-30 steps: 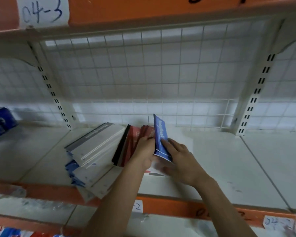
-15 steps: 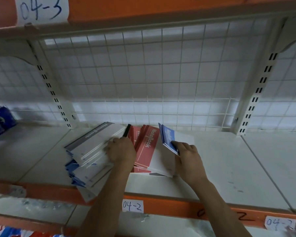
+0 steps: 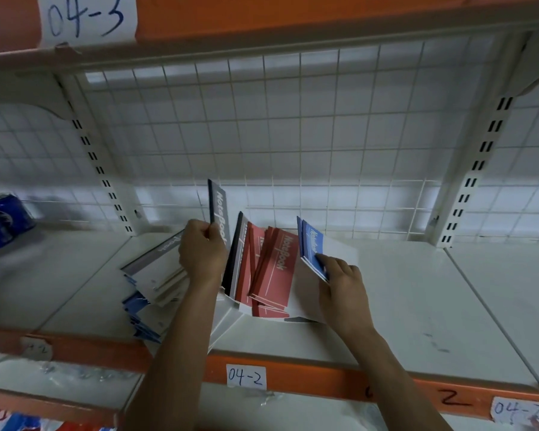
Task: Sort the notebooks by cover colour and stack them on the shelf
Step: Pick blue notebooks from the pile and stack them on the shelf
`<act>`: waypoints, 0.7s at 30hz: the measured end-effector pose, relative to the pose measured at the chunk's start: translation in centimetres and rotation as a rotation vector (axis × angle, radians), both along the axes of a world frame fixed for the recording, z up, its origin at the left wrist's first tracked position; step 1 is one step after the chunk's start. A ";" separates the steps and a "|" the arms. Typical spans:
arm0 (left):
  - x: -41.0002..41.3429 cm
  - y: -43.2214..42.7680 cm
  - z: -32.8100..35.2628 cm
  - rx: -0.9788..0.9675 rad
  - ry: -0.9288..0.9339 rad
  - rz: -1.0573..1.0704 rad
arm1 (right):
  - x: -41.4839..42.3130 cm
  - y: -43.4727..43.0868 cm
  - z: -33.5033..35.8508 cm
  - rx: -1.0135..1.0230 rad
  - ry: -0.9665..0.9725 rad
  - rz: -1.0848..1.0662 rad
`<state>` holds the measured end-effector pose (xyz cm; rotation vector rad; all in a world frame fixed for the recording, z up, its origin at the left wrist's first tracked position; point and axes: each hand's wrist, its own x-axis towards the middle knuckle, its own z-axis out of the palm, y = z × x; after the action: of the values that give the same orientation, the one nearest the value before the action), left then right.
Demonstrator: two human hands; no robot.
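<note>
Grey is the cover of the grey notebook (image 3: 221,209) that the left hand (image 3: 201,253) lifts upright above the shelf (image 3: 417,300). Its white "NoteBook" lettering runs down the cover. The left fingers are curled round its lower edge and pinch it against the thumb.

Just right of that hand, a fan of notebooks leans on edge on the shelf. A dark-spined notebook (image 3: 234,262) comes first, then the red notebooks (image 3: 277,269), tilted and overlapping. At the right end of the fan stand the blue notebooks (image 3: 311,242), a thin pair held at a slant. The right hand (image 3: 343,281) grips their lower corner, with its fingers bent over the front cover. The thumb is hidden behind them. A white sheet or back cover lies under that hand.

To the left of the left forearm sits a slumped pile (image 3: 154,275) of grey and blue notebooks. Its lower books spill toward the orange front rail (image 3: 308,384).

A paper label (image 3: 246,375) reading "04-2" is stuck on that rail. Another label (image 3: 86,18) reading "04-3" is stuck on the orange beam above. A white wire grid (image 3: 293,119) backs the shelf. At the far left edge stands a blue package (image 3: 0,219), well apart from the notebooks.
</note>
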<state>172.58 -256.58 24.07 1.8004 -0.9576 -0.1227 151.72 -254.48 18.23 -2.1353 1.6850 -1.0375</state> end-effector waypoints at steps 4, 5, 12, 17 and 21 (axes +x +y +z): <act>0.9 0.3 0.4 -0.101 0.025 0.050 | 0.2 0.1 0.5 -0.037 -0.144 -0.042; 1.2 0.3 0.1 -0.075 0.011 0.050 | 0.2 0.1 0.7 -0.049 -0.163 -0.043; 0.9 1.0 -2.4 0.319 -0.300 0.109 | 1.7 0.8 1.0 -0.103 -0.132 0.013; -2.8 0.9 -2.1 0.102 0.042 -0.360 | 3.2 2.0 1.1 -0.117 -0.099 0.078; -4.8 1.1 -0.9 0.290 0.932 -0.665 | 2.8 2.0 1.1 -0.006 0.035 0.337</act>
<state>167.79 -255.49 23.20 1.3310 -0.8048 -1.4355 154.51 -252.46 19.34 -2.3450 1.2720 -0.9107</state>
